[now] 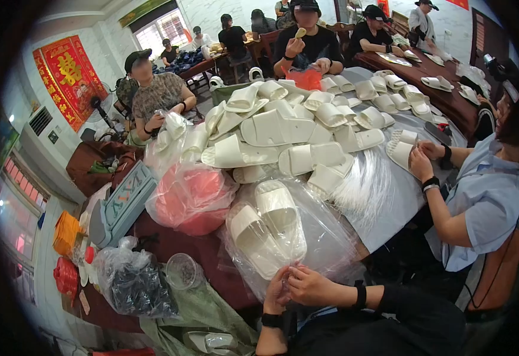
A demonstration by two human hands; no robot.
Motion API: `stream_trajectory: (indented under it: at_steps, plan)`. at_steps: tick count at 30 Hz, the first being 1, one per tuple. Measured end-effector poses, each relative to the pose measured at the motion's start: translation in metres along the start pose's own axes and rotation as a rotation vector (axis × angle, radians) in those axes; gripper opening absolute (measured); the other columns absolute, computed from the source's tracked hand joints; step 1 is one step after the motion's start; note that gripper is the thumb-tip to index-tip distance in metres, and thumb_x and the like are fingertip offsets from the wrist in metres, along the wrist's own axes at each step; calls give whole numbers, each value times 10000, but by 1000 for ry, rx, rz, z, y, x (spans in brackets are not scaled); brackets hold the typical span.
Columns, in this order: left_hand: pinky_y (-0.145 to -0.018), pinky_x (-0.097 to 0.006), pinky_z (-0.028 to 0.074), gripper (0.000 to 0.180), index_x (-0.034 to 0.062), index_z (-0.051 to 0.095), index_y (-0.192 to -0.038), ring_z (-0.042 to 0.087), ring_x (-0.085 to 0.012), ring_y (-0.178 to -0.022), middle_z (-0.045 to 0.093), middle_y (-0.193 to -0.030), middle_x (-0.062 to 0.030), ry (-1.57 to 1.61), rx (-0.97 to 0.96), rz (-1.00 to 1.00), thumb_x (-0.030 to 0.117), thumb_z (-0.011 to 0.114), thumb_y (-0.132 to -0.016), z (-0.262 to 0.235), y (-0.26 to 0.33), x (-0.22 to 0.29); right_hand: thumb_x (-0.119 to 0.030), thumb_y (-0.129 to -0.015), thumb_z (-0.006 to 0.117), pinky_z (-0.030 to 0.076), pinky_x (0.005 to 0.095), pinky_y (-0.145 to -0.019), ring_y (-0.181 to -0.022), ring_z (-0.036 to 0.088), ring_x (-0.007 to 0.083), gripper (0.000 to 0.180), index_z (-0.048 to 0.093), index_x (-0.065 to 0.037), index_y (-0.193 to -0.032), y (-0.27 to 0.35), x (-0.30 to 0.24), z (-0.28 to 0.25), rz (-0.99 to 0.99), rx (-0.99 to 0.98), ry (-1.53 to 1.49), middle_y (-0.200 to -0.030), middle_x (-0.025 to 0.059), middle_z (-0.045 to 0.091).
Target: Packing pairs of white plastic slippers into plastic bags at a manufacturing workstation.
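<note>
A pair of cream slide slippers (281,209) lies side by side inside a clear plastic bag (300,237) at the near edge of the table. My left hand (277,291) is closed at the bag's near end, just below the slippers' heels. Beside it, touching its fingertips, my right hand (314,287) pinches at the same end of the bag. Folds of plastic and the fingers hide exactly where each grips. More flat clear bags (330,244) are spread beneath the pair.
A big heap of cream slippers (277,127) covers the table's middle, with white strands (369,187) to its right. On the left are a red bundle in plastic (191,199), a grey case (123,202) and a clear tub (183,272). A co-worker (479,202) handles a slipper at right.
</note>
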State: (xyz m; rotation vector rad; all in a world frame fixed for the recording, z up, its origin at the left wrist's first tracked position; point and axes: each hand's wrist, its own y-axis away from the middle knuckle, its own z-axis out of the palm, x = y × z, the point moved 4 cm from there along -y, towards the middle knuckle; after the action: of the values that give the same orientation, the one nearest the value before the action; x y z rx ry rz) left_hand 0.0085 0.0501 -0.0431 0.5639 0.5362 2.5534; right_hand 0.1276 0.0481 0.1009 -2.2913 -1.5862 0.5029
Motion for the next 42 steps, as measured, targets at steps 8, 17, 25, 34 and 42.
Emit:
stream_trajectory:
  at_steps: [8, 17, 25, 34, 42]
  plan:
    - [-672, -283, 539, 307, 23, 564, -1137, 634, -180, -809, 635, -993, -75, 69, -174, -45, 251, 455, -963, 43, 12, -2, -113, -784, 631, 435, 404, -933, -1074, 535, 299, 142, 628, -28, -897, 20, 26, -22, 15, 169, -506, -1015, 138, 600]
    - [-756, -317, 412, 265, -2, 530, -1100, 509, -165, -742, 541, -825, -35, 0, -65, 70, 194, 413, -965, 53, 11, 2, -39, -836, 560, 432, 371, -897, -1070, 531, 318, 332, 512, -5, -1162, 26, 82, 13, 691, 630, -613, -1179, 176, 532]
    - [-679, -264, 372, 255, 2, 526, -1033, 435, -129, -648, 452, -736, -10, 40, -71, 64, 221, 435, -942, 51, 12, -1, 6, -835, 514, 442, 385, -876, -1013, 539, 354, 373, 470, 4, -1205, 31, 84, 39, 773, 442, -454, -1123, 201, 537]
    - [-566, -256, 311, 338, 39, 511, -906, 365, -113, -547, 386, -626, 17, 131, -4, 17, 376, 479, -918, 59, 14, -1, -108, -770, 593, 352, 430, -988, -1179, 438, 373, 483, 467, 23, -1217, 28, 83, 53, 751, 389, -127, -1269, 216, 471]
    - [-565, -262, 286, 350, 38, 496, -862, 333, -119, -523, 359, -594, 14, 154, -23, 44, 377, 444, -930, 63, 16, 2, -182, -776, 589, 245, 424, -1078, -1282, 367, 324, 448, 515, 34, -1161, 24, 81, 55, 703, 222, -22, -1342, 196, 435]
